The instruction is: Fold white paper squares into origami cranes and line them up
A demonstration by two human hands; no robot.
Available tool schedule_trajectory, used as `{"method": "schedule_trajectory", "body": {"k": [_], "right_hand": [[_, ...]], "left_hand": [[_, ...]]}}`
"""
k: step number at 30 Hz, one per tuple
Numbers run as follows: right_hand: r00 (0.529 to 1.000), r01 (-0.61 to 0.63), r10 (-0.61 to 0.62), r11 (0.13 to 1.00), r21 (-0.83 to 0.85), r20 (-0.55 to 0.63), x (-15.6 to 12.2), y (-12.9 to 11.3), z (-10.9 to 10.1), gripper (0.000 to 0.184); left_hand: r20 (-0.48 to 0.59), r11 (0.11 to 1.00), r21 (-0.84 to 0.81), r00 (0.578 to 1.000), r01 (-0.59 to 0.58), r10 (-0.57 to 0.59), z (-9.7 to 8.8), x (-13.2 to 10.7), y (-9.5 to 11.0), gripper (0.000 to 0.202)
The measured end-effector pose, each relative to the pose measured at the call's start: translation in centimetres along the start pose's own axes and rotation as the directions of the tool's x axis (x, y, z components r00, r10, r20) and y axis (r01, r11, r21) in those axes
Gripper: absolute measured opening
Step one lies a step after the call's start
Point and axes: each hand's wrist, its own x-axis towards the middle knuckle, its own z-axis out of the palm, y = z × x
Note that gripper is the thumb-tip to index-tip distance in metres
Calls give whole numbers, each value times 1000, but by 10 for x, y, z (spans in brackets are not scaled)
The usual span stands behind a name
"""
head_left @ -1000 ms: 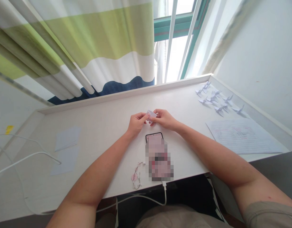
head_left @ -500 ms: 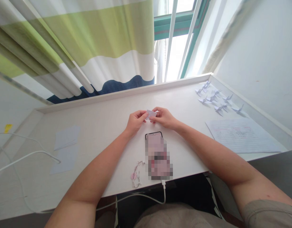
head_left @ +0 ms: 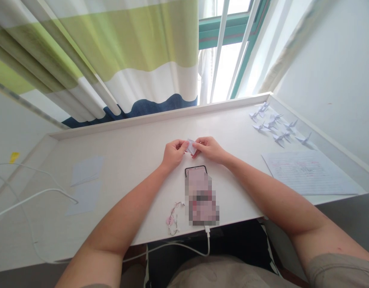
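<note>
A small folded piece of white paper (head_left: 190,147) is held between my two hands, over the middle of the white desk. My left hand (head_left: 174,152) pinches its left edge between thumb and fingers. On the other side, my right hand (head_left: 208,149) grips the right edge, thumb on top. Just below the hands lies a phone (head_left: 201,196), its screen blurred out and a beaded strap (head_left: 173,219) beside it. Several folded paper cranes (head_left: 276,124) stand in a group at the back right.
Sheets of lined paper with writing (head_left: 307,172) lie at the right. Small white paper sheets (head_left: 85,184) are at the left, with a white cable (head_left: 52,193) reaching across them. A charging cable (head_left: 207,240) hangs from the phone over the desk's front edge. Behind is a striped curtain (head_left: 127,48).
The folded paper has turned between my fingers and now shows a more upright, diamond-like face. My right fingers have shifted their hold. The view has moved slightly.
</note>
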Motion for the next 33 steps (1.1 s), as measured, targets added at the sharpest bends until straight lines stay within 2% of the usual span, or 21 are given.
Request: {"method": "schedule_trajectory", "body": {"k": [4, 10, 14, 21, 25, 29, 33], "right_hand": [[998, 29, -31, 999, -35, -63, 0, -1, 2, 39], [975, 83, -90, 996, -43, -205, 1, -3, 1, 41], [971, 75, -72, 997, 3, -227, 0, -4, 1, 41], [985, 69, -70, 998, -12, -155, 0, -1, 2, 38], [966, 159, -175, 983, -97, -191, 0, -1, -1, 39], [922, 262, -324, 925, -276, -211, -1, -3, -6, 35], [884, 341, -424, 872, -351, -195, 1, -1, -8, 31]], "left_hand": [[43, 999, -36, 999, 10, -8, 1, -1, 6, 54], [204, 993, -42, 974, 107, -96, 3, -4, 9, 53], [167, 989, -65, 978, 136, -123, 2, -3, 6, 50], [136, 992, -42, 984, 119, -112, 1, -2, 7, 44], [117, 992, 13, 985, 124, -125, -1, -2, 8, 41], [123, 992, 33, 984, 123, -126, -1, -1, 7, 45], [141, 994, 50, 984, 99, -105, 0, -1, 6, 49]]}}
